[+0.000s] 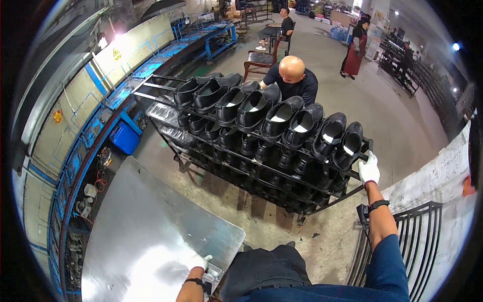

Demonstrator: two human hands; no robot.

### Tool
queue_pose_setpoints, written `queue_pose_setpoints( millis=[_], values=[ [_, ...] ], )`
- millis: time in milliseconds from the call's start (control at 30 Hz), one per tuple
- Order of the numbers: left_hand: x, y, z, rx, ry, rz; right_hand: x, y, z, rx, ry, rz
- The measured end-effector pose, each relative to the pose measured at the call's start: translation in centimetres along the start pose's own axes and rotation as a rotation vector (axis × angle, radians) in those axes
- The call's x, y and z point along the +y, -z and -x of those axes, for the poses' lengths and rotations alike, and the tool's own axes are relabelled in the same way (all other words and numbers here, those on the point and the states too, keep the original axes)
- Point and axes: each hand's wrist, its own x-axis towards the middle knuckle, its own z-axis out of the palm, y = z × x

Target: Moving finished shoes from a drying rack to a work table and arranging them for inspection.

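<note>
A black metal shoe rack (322, 207) stands in front of me with several black shoes (279, 119) along its top tier and more on the tiers below. My right hand (370, 170), in a white glove, is closed on the rack's near right corner. At the lower left, my left hand (197, 261), also gloved, rests at the edge of a shiny sheet-metal table (151, 211). Beside its fingers lies a small silvery piece (214, 272) whose kind I cannot make out. Glare washes out that glove, so its fingers do not show clearly.
A person in a dark shirt (293, 80) bends behind the rack. A long blue-framed conveyor (113, 95) curves along the left, with a blue bin (124, 138) under it. Black metal bars (417, 236) lean by the white wall at right. A wooden chair (259, 60) stands farther back.
</note>
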Motion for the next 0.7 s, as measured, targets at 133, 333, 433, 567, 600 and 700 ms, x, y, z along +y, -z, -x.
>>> queue_pose_setpoints(
  millis=[133,333,433,567,600,700],
  values=[
    [-0.4,-0.8,0.3,0.086,0.001,0.018,-0.3,0.1,-0.1,0.0,0.001,0.025],
    [1.2,1.2,2.8,0.069,0.058,0.097,-0.1,-0.1,-0.1,0.004,-0.012,0.007],
    [0.7,1.2,2.7,0.056,0.029,0.082,0.0,-0.2,-0.3,0.015,0.0,0.005],
    [0.7,1.3,2.6,0.038,0.025,0.051,-0.8,0.6,0.4,-0.005,-0.026,0.006],
    [0.6,1.2,2.4,0.038,0.021,0.048,-0.3,0.5,0.3,-0.004,-0.031,0.007],
    [-0.5,-0.3,0.4,0.004,-0.024,0.034,0.5,-0.2,0.1,0.019,-0.004,0.023]
  ],
)
